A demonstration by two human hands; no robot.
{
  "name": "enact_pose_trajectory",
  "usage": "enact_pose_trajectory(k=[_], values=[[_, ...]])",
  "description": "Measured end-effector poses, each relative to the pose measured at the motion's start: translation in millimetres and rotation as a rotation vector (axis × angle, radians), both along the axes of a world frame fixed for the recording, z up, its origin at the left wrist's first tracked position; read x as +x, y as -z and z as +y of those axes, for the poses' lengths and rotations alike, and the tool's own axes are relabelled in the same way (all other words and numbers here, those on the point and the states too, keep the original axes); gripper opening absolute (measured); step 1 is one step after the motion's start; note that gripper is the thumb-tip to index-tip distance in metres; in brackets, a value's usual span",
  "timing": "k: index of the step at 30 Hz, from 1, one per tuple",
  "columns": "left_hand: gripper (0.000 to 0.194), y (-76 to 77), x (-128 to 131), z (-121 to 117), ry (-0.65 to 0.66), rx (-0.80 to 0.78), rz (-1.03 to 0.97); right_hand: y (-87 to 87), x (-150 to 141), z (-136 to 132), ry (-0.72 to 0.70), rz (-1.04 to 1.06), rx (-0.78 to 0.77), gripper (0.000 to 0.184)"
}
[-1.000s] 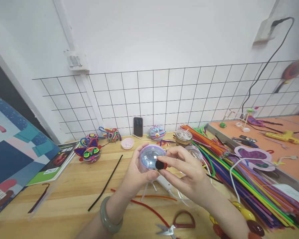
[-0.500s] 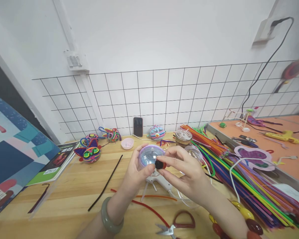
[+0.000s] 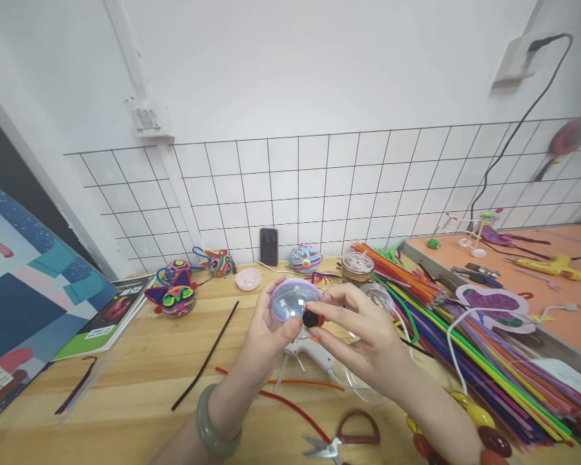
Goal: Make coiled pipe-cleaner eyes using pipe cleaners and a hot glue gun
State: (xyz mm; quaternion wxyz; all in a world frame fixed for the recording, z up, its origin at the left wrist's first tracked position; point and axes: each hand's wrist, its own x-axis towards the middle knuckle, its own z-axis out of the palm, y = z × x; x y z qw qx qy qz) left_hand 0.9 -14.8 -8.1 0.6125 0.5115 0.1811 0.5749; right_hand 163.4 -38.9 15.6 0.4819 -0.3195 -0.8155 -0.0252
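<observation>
My left hand (image 3: 261, 332) is wrapped round a clear plastic dome (image 3: 285, 305) with purple about its rim. At the dome's right side, a small black fuzzy coil (image 3: 310, 317) with a red edge sits between the fingertips of my right hand (image 3: 363, 329). My left thumb also reaches close to the coil. Whether the coil touches the dome, I cannot tell. Below my hands lies a white glue gun (image 3: 314, 354), partly covered by them. A red pipe cleaner (image 3: 295, 408) and an orange pipe cleaner (image 3: 310, 384) lie nearer me, beside scissors (image 3: 361, 440).
Bundled coloured pipe cleaners (image 3: 474, 361) fill the right side, with a white cable (image 3: 452, 342) across them. Along the back stand a pink bowl (image 3: 248, 279), a phone (image 3: 269, 247), a lidded jar (image 3: 357, 265) and several striped ornaments (image 3: 177, 300). A black pipe cleaner (image 3: 206, 355) lies left.
Almost nothing differs. Both hands keep their hold, and the black coil has turned or shifted very slightly to the right.
</observation>
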Motion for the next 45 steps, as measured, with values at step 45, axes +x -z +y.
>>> enact_pose_trajectory(k=[45], values=[[0.044, -11.2, 3, -6, -0.151, -0.156, 0.021, 4.0, -5, 2, -0.026, 0.063, -0.158, 0.040]])
